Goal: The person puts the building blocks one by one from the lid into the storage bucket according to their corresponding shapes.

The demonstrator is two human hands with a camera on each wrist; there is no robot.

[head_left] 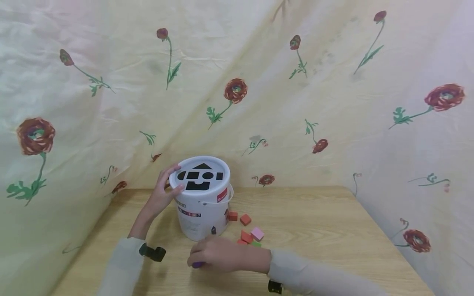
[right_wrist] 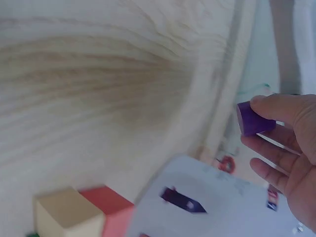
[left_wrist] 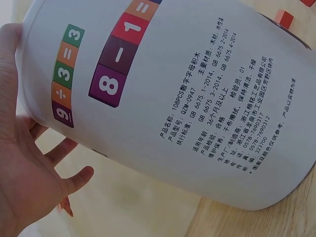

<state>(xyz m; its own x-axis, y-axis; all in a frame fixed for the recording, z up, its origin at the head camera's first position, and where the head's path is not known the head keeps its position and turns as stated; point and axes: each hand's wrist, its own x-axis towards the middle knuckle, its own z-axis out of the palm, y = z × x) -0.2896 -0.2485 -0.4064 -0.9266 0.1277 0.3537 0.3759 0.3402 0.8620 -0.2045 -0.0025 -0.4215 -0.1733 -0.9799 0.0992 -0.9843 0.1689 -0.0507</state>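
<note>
A white bucket (head_left: 203, 216) stands upright on the table, its lid (head_left: 216, 187) fitted on top and pierced by several shaped holes. My left hand (head_left: 161, 195) grips the left edge of the lid, thumb and fingers spread over the rim. In the left wrist view, printed text and number tiles (left_wrist: 118, 59) cover the bucket's side. In front of the bucket, my right hand (head_left: 218, 253) pinches a small purple block (right_wrist: 256, 118) between thumb and fingers. From the head, the hand mostly hides this block.
Several loose blocks lie right of the bucket, among them a red block (head_left: 245, 219), a pink block (head_left: 257, 234) and a green block (head_left: 256, 243). The bucket's handle (head_left: 231, 193) hangs at its right side. A flowered cloth (head_left: 314, 94) rises behind the wooden table (head_left: 314, 222).
</note>
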